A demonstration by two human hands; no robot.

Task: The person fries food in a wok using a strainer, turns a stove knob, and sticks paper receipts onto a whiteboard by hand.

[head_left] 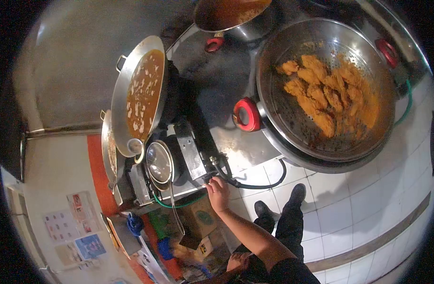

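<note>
My right hand [218, 194] reaches out with its fingers closed on the dark control knob [209, 178] at the front end of a metal burner. Low in the view, my left hand [238, 261] is near my body, partly behind my right forearm; its fingers are not clear. Beyond the knob, a wide wok [120, 92] holds brown liquid with pale floating bits. A round strainer [159, 163] with a long handle rests beside the wok, and a small ladle cup [134, 145] lies at its rim.
A large perforated pan [269, 102] with red handles holds orange-brown fried pieces at the right. Another pan [203, 21] of reddish liquid is at the top. A black hose [259, 186] curves off the counter. Shelf items [205, 247] and a second wok [105, 151] are at the left.
</note>
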